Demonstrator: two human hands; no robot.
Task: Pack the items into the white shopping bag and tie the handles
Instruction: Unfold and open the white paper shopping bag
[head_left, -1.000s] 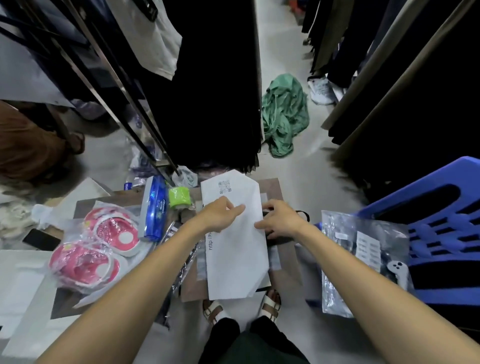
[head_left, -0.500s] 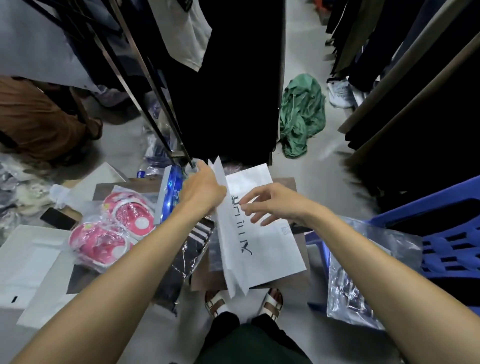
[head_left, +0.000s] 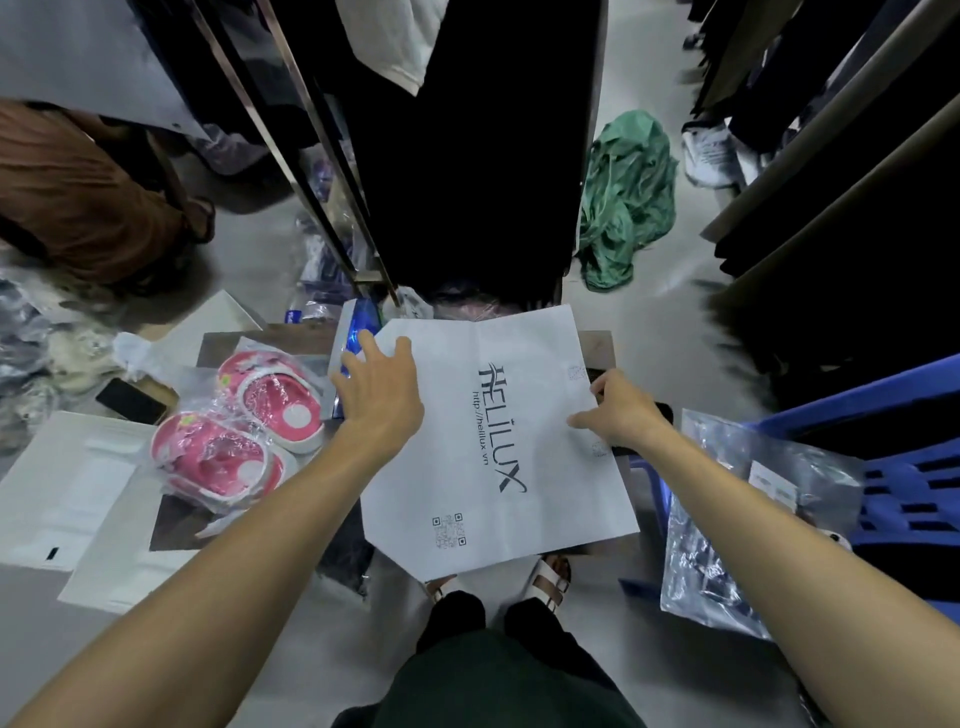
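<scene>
The white shopping bag (head_left: 498, 441), printed HELILUX, lies unfolded and flat over the small brown table (head_left: 598, 341), its near corner hanging over my feet. My left hand (head_left: 382, 395) rests on its left edge with fingers spread. My right hand (head_left: 618, 410) pinches the right edge. Left of the bag lie pink shoes in clear plastic (head_left: 234, 436) and a blue packet (head_left: 356, 332). A dark garment in plastic (head_left: 343, 551) shows from under the bag.
A blue plastic chair (head_left: 909, 441) on the right carries a clear plastic packet (head_left: 737, 519). White flat sheets (head_left: 67, 483) and a black phone (head_left: 130, 400) lie at the left. Hanging dark clothes and a metal rack (head_left: 332, 208) stand ahead; a green cloth (head_left: 623, 197) is on the floor.
The bag was folded narrow, then my left hand swung its flap over to the left. It now lies spread wide with the printed side up, and my right hand has moved to its right edge.
</scene>
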